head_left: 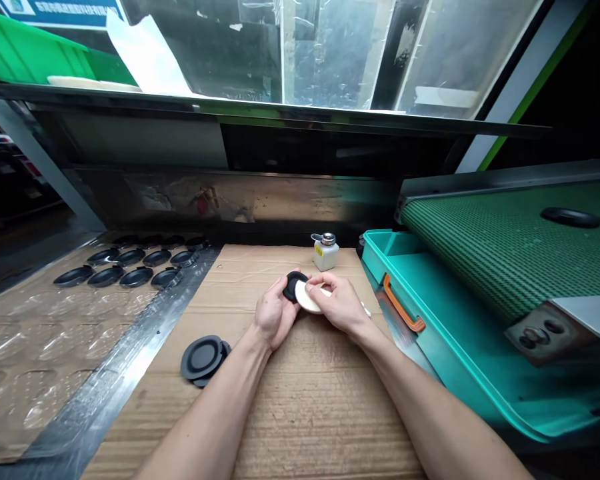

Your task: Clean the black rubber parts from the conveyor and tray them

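Near the far half of the cardboard sheet (300,400), my left hand (276,313) is closed on a round black disc (293,285). My right hand (339,301) pinches a round white pad (307,300), which overlaps the right part of the disc's face. Whether the pad presses on the disc I cannot tell. Left of my left forearm, a few black ring-marked discs (203,358) lie stacked on the cardboard. Just beyond my right hand stands a small white bottle (326,253) with a metal top and a yellow label. A small white item (366,309) shows partly beside my right hand.
At left, a clear moulded tray (55,327) carries several black round parts (130,257) in its far rows. A teal bin (450,360) with an orange handle (403,305) borders the right side. Above it runs a green conveyor belt (485,233) bearing black parts (571,217).
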A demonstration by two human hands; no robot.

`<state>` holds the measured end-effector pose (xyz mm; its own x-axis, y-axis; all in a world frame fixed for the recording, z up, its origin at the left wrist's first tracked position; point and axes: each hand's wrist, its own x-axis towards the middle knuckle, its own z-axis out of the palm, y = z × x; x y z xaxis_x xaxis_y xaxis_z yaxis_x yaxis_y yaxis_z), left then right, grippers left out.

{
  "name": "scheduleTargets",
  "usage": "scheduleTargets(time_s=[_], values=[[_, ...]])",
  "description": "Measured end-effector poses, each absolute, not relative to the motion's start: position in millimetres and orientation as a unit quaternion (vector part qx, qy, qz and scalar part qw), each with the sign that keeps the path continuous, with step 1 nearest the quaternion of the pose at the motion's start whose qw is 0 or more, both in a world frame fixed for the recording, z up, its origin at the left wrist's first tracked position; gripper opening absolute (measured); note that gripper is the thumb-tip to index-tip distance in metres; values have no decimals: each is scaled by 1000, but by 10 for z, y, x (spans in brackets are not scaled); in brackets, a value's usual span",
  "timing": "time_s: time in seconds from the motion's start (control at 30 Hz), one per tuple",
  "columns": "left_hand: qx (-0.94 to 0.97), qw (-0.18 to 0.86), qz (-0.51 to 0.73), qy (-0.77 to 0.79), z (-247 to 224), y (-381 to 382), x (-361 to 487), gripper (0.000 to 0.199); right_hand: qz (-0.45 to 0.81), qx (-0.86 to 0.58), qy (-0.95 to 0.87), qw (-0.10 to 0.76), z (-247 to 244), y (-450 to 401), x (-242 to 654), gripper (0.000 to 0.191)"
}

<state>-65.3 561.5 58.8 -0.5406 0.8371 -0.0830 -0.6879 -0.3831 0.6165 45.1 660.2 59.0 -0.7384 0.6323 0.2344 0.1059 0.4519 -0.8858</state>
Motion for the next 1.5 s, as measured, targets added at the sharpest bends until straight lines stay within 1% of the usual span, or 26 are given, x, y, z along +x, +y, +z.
scheduleTargets(time_s=[0.03, 0.1, 0.13, 0.2, 0.23, 0.27, 0.4, 0.57, 0.63, 0.73, 0.87, 0.93, 1.0, 1.1, 1.2, 1.27, 1.33, 1.37, 1.43, 1.5], values=[[126, 451, 827, 310, 597, 5613, -674, 22, 474, -248, -789, 304, 588, 6621, 445, 32], [144, 380, 841, 356, 620, 5604, -702, 23, 469, -283, -765, 339, 584, 6655, 438, 35], [162, 329, 846, 387, 634, 5595, -702, 32, 464, -293, -762, 344, 581, 6665, 436, 36], [207, 233, 845, 435, 672, 5563, -668, 59, 438, -304, -772, 345, 573, 6665, 436, 33], [228, 202, 844, 442, 695, 5541, -636, 70, 418, -307, -783, 344, 567, 6654, 437, 32], [243, 185, 845, 440, 719, 5518, -598, 75, 398, -306, -795, 342, 561, 6640, 438, 30], [264, 191, 847, 420, 788, 5438, -482, 74, 348, -281, -832, 329, 540, 6581, 444, 25], [323, 167, 809, 462, 759, 5415, -504, 87, 320, -289, -845, 317, 550, 6569, 460, 24], [329, 146, 799, 482, 735, 5425, -523, 89, 316, -300, -841, 322, 566, 6577, 468, 24], [331, 88, 772, 536, 691, 5451, -553, 89, 313, -317, -825, 347, 587, 6593, 479, 26], [410, -37, 644, 644, 605, 5483, -624, 92, 325, -322, -805, 377, 590, 6614, 486, 28], [427, -65, 617, 658, 565, 5497, -652, 91, 337, -319, -798, 385, 587, 6622, 481, 28], [423, -49, 629, 650, 541, 5513, -656, 89, 378, -306, -777, 399, 584, 6622, 464, 30], [405, 18, 665, 627, 536, 5549, -618, 78, 537, -257, -692, 408, 574, 6582, 410, 35], [376, 99, 720, 575, 551, 5590, -567, 62, 695, -207, -588, 359, 547, 6475, 345, 42], [333, 176, 764, 524, 560, 5613, -545, 60, 734, -192, -565, 325, 530, 6383, 321, 44], [268, 252, 796, 480, 563, 5633, -533, 57, 722, -181, -594, 304, 523, 6308, 323, 43], [237, 286, 805, 463, 561, 5642, -527, 55, 697, -177, -626, 303, 525, 6286, 333, 42], [183, 348, 815, 426, 548, 5664, -512, 53, 608, -184, -703, 320, 535, 6278, 364, 38], [148, 408, 811, 392, 523, 5689, -492, 52, 499, -226, -758, 354, 546, 6305, 396, 35]])
